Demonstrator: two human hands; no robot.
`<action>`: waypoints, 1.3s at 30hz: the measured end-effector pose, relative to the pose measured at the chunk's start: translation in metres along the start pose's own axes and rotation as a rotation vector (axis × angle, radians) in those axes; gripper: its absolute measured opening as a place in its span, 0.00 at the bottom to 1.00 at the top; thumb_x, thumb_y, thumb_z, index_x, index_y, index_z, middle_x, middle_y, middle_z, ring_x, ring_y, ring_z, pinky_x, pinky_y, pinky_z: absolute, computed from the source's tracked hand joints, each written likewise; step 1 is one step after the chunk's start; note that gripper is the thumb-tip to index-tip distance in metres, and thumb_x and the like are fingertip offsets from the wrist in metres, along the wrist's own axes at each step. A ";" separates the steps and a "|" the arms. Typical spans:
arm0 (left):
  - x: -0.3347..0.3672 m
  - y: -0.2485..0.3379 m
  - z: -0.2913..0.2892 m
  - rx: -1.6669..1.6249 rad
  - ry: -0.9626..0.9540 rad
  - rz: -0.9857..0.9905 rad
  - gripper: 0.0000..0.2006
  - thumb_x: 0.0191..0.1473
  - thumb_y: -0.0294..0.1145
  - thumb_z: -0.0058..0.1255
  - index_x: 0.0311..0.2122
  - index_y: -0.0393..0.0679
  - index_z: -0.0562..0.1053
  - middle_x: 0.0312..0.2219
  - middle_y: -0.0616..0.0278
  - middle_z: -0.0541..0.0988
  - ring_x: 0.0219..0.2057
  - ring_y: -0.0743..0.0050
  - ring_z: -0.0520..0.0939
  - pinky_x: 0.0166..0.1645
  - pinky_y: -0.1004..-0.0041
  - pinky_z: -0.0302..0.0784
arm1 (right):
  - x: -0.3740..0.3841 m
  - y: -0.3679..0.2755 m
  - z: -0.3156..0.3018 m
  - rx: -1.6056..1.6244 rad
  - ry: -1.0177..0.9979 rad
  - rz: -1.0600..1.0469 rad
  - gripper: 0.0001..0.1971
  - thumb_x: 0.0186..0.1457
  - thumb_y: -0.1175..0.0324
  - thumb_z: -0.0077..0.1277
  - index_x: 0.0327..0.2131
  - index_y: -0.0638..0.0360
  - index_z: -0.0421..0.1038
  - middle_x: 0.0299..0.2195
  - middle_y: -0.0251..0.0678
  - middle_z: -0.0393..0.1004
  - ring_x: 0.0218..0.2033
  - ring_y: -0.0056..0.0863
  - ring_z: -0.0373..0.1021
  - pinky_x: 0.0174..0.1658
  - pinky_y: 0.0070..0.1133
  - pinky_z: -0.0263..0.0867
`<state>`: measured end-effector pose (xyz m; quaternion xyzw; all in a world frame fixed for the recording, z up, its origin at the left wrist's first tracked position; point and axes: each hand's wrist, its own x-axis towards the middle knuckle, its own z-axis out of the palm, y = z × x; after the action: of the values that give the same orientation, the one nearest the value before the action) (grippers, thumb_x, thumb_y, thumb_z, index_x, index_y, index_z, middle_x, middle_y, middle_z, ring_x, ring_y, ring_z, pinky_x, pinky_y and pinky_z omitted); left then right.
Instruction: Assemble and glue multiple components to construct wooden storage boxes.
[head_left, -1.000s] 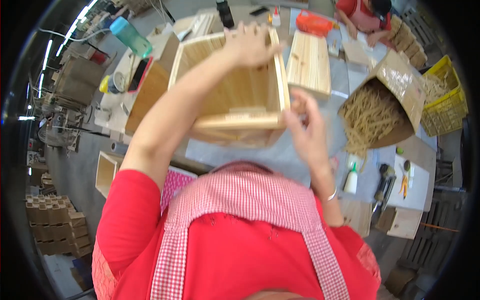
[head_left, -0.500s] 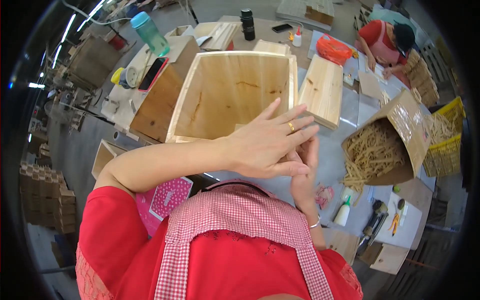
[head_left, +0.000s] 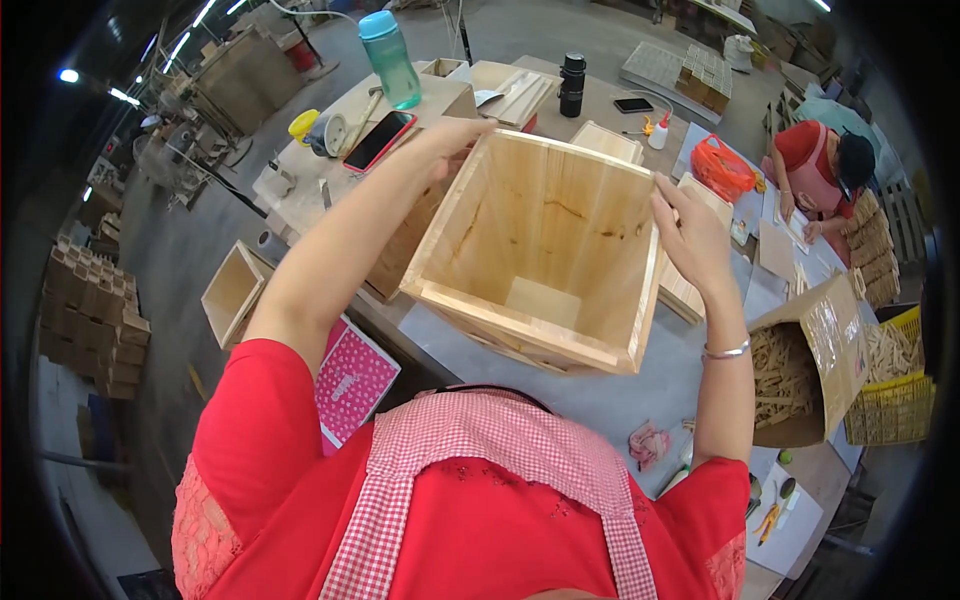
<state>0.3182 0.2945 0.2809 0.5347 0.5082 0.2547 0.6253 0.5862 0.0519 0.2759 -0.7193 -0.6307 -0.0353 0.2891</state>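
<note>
An open-topped wooden box (head_left: pixel 570 210) of pale, knotty boards stands tilted in front of me, and I look down into its inside. At its far left corner, my left hand (head_left: pixel 452 146) is closed on the outer side, fingers partly hidden behind the rim. My right hand (head_left: pixel 692 235) grips the right rim near the far right corner, with the thumb along the edge. A pale patch of floor shows at the bottom of the box.
Wooden panels (head_left: pixel 682 292) lie just right of the box. Beyond my right forearm is a carton (head_left: pixel 835 335) of wood strips. A red-cased phone (head_left: pixel 380 140) and teal bottle (head_left: pixel 392 72) stand left. A co-worker (head_left: pixel 815 165) sits far right. A pink cloth (head_left: pixel 649 444) lies nearby.
My hands were together over the box's near right side; they have parted to opposite sides and taken hold of it. The box has turned and tilted. My view has shifted as well.
</note>
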 end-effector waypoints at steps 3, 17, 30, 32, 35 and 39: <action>-0.003 -0.002 0.003 -0.128 0.013 -0.031 0.11 0.54 0.38 0.59 0.36 0.40 0.77 0.31 0.57 0.80 0.28 0.67 0.79 0.39 0.71 0.75 | 0.004 -0.006 -0.003 -0.047 -0.047 0.025 0.21 0.60 0.54 0.45 0.54 0.51 0.71 0.28 0.44 0.77 0.31 0.46 0.74 0.36 0.36 0.69; -0.029 -0.037 -0.020 -0.020 -0.270 0.005 0.34 0.57 0.62 0.47 0.58 0.43 0.69 0.54 0.54 0.73 0.53 0.61 0.75 0.57 0.59 0.71 | -0.048 0.023 0.041 0.800 -0.007 0.344 0.28 0.65 0.58 0.43 0.65 0.59 0.54 0.38 0.35 0.75 0.38 0.23 0.70 0.42 0.21 0.67; -0.271 -0.101 -0.136 0.121 -0.032 -0.275 0.23 0.45 0.33 0.55 0.47 0.34 0.71 0.39 0.56 0.80 0.38 0.69 0.82 0.43 0.68 0.79 | -0.096 -0.151 0.028 1.084 -0.230 0.039 0.28 0.65 0.66 0.38 0.62 0.76 0.52 0.61 0.49 0.59 0.58 0.33 0.60 0.60 0.26 0.55; -0.333 -0.115 -0.162 0.000 0.121 -0.305 0.20 0.45 0.31 0.54 0.46 0.35 0.72 0.38 0.55 0.80 0.38 0.68 0.83 0.44 0.66 0.80 | -0.086 -0.184 0.037 1.117 -0.378 -0.113 0.27 0.64 0.68 0.38 0.62 0.75 0.54 0.59 0.48 0.63 0.57 0.32 0.62 0.59 0.25 0.58; -0.434 -0.146 -0.178 -0.222 0.472 -0.306 0.21 0.44 0.26 0.52 0.47 0.34 0.71 0.40 0.53 0.79 0.40 0.65 0.82 0.49 0.64 0.79 | -0.073 -0.263 0.059 1.219 -0.665 -0.431 0.25 0.64 0.69 0.38 0.62 0.70 0.56 0.54 0.47 0.68 0.55 0.32 0.65 0.58 0.25 0.59; -0.524 -0.210 -0.212 -0.383 0.800 -0.330 0.24 0.43 0.23 0.50 0.50 0.33 0.70 0.43 0.50 0.78 0.44 0.61 0.81 0.51 0.62 0.78 | -0.083 -0.334 0.118 1.181 -0.831 -0.516 0.23 0.65 0.69 0.37 0.61 0.67 0.58 0.29 0.38 0.74 0.30 0.21 0.71 0.37 0.20 0.68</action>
<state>-0.1066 -0.1330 0.2954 0.1816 0.7312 0.4269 0.5002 0.2227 0.0455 0.2676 -0.2297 -0.7496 0.5145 0.3474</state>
